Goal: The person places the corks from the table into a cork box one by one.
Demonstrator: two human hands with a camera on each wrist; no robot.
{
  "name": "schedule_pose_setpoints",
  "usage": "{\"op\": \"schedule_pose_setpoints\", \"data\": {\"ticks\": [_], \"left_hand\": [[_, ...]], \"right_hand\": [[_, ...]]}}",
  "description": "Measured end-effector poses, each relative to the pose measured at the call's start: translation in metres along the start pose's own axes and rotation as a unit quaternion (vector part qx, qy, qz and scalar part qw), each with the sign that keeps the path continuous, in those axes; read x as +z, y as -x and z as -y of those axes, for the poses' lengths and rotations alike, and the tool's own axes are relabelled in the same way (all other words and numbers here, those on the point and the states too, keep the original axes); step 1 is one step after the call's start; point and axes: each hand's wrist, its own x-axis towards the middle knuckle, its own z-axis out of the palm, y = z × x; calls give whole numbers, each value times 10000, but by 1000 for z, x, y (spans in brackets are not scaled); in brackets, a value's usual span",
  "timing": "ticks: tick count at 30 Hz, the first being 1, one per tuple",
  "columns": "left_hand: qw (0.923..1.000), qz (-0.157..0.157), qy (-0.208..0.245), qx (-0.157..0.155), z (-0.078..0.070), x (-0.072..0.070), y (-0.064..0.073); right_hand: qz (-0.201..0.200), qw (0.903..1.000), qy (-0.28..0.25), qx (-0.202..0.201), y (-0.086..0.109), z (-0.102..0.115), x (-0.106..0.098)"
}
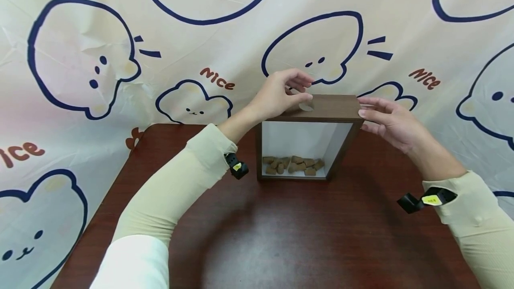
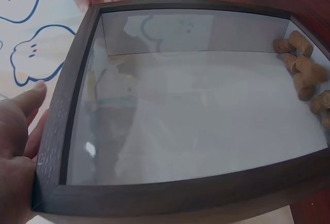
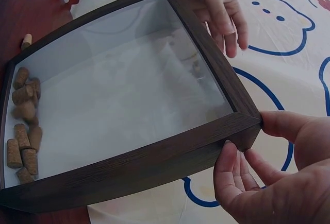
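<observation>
A shadow box [image 1: 309,139] with a dark wooden frame and clear front stands upright on the table. Several corks [image 1: 297,165] lie along its bottom; one cork [image 3: 25,112] among them is blurred. My left hand [image 1: 281,90] hovers over the box's top beside a round hole [image 1: 306,107], fingers loosely bent, with nothing visible in them. The left wrist view shows this hand [image 2: 15,147] near the frame's corner. At the top right corner, my right hand [image 1: 391,121] pinches the frame; the right wrist view shows its thumb and fingers [image 3: 229,170] on that corner.
Behind the box, one more cork [image 3: 27,41] stands out on the table. A dark reddish tabletop [image 1: 281,231] extends in front of the box. A pale cloth [image 1: 237,48] with blue cartoon outlines hangs behind the table. Both wrists wear black straps.
</observation>
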Motion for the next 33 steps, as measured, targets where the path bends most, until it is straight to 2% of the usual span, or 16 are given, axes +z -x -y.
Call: {"op": "schedule_pose_setpoints", "data": {"ticks": [4,9,17,20,23,26,33], "left_hand": [[9999,26,-97,-39,-3,-11,4],[9983,151,-514,-213,-6,-36,19],[9919,68,-1165,-505,1,-76,64],[9908,36,-1163,-685,5,-86,83],[9907,67,-1004,-916,12,-93,101],[9907,111,-899,-1018,23,-97,118],[9877,264,-837,-1291,50,-97,155]], "right_hand": [[-41,10000,31,-16,-1,1,0],[-12,10000,-48,-10,-1,1,0],[29,9998,-167,-48,0,-1,-1],[46,9999,-113,-22,0,-2,-2],[36,10000,-48,34,0,-2,-2],[36,10000,-29,55,0,-2,-2],[10,10000,32,12,1,-2,0]]}}
